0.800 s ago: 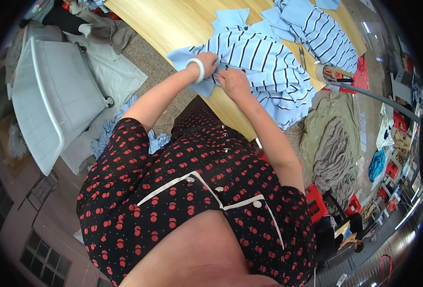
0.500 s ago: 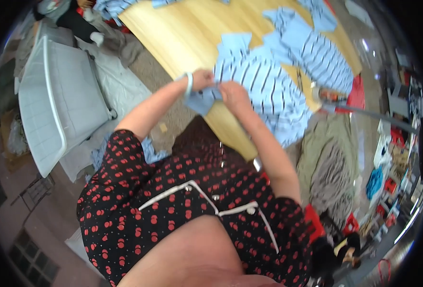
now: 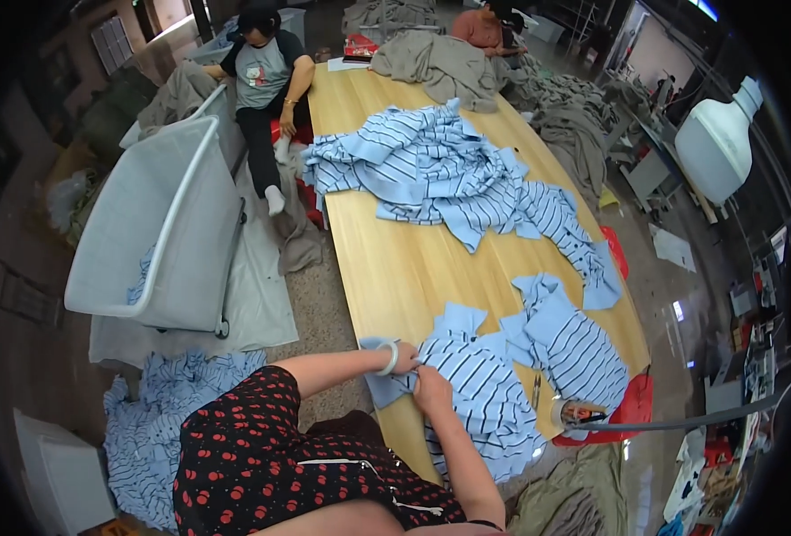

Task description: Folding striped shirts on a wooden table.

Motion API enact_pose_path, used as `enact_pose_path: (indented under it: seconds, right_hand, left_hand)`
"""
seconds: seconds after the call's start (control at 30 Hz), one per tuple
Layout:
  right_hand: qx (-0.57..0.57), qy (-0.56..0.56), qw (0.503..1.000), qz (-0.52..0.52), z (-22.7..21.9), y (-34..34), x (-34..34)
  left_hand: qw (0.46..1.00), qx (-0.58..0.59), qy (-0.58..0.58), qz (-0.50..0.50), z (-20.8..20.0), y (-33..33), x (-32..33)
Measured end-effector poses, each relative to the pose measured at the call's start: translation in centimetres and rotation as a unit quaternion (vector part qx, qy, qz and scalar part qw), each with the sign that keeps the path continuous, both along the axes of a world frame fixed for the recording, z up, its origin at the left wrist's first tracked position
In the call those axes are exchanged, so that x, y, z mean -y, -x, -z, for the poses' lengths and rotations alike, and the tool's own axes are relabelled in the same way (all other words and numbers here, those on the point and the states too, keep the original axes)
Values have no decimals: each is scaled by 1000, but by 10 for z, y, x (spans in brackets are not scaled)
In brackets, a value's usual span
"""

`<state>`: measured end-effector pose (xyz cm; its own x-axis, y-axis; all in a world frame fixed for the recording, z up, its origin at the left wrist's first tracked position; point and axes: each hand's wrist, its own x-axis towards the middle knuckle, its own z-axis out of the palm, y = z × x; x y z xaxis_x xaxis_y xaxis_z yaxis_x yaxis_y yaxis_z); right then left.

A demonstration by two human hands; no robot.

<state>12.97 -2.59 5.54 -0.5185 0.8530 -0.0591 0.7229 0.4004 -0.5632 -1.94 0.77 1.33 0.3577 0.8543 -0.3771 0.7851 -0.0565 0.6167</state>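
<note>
At the table's near left edge, my left hand [image 3: 404, 357], with a pale bracelet at the wrist, pinches the cloth of a light blue shirt [image 3: 474, 380] with dark stripes. My right hand [image 3: 433, 389] is closed on the same shirt just beside it, fingertips close to the left ones. A plain blue part of the shirt hangs over the table edge left of my hands. The rest spreads to the right on the wood. What lies between the fingertips is too small to make out. A second striped shirt [image 3: 583, 353] lies folded to the right.
The wooden table [image 3: 373, 268] carries a heap of striped shirts [image 3: 431, 170] farther back. Beside the second shirt are a slim tool [image 3: 536, 390] and a container of tools [image 3: 581, 411]. Left stands a white wheeled bin [image 3: 145, 241]; a co-worker [image 3: 266, 76] sits beyond. A lamp bulb [image 3: 717, 143] hangs right.
The view has tilted up, bringing the far table, shirt heap and co-workers into sight. My hands stay together on the shirt at the table edge.
</note>
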Motion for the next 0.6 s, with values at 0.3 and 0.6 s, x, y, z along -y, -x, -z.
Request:
enact_pose_path:
  seconds: [0.3,0.6]
  right_hand:
    - [-33,-3,999,31,-10,-2,0]
    - [-144,23,984,100,12,0,4]
  left_hand:
    - [1000,24,-9,-17,1,-7,5]
    - [988,137,35,-66,8,1,13]
